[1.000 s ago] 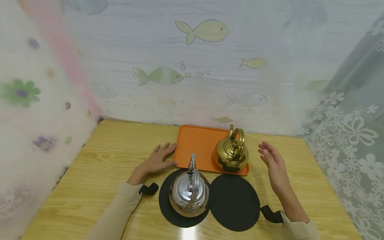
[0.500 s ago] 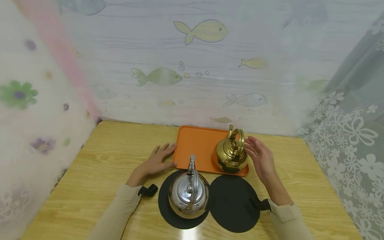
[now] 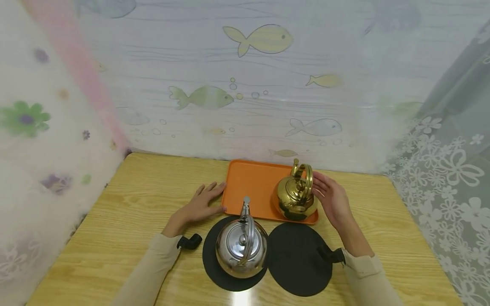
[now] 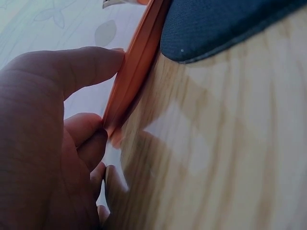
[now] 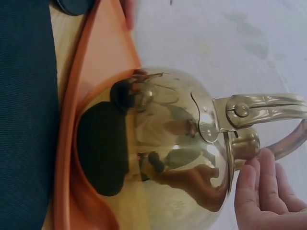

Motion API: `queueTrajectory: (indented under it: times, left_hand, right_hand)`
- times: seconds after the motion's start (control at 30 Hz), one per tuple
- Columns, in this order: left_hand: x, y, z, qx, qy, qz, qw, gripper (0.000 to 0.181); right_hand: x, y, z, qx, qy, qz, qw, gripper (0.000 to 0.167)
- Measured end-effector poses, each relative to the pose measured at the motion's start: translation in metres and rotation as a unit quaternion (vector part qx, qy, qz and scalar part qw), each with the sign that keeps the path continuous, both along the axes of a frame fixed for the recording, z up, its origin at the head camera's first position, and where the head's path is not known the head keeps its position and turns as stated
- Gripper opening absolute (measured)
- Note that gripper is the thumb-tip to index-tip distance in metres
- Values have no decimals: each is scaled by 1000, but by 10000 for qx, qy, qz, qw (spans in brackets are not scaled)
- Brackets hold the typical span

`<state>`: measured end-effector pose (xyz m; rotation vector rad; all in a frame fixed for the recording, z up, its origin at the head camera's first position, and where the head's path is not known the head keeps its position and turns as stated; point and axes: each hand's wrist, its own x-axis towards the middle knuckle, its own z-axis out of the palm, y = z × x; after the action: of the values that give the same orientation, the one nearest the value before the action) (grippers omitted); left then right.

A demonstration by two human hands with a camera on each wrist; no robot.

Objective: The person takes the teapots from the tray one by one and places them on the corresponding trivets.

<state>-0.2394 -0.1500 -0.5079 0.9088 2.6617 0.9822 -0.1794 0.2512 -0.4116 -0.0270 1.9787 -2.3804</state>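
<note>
Gold kettle (image 3: 296, 197) stands on the tray (image 3: 250, 187) near the far edge of the desk (image 3: 153, 182), just left of the right hand (image 3: 333, 202) (fingers loosely extended); left hand (image 3: 200, 205), spread, touches the tray.

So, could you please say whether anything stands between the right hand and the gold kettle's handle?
Nothing visible does: the right hand is close beside the gold kettle and its handle; the silver kettle stands to the left.

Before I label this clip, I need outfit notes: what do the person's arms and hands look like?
Long beige sleeves on both sides, with a bent black fitting jutting out at each wrist. The left hand and right hand are bare, no rings visible.
</note>
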Motion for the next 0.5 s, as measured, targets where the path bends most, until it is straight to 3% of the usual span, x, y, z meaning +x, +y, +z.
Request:
queueTrajectory:
  times: [0.23, 0.5]
  left_hand:
    - [1, -1, -1, 13, 1, 27, 10000, 83]
    - [1, 1, 1, 15, -77, 10, 10000, 84]
  right_hand:
    - [-7, -1, 4, -160, 298, 150, 9993, 35]
    - [-11, 1, 8, -391, 549, 277, 9973, 36]
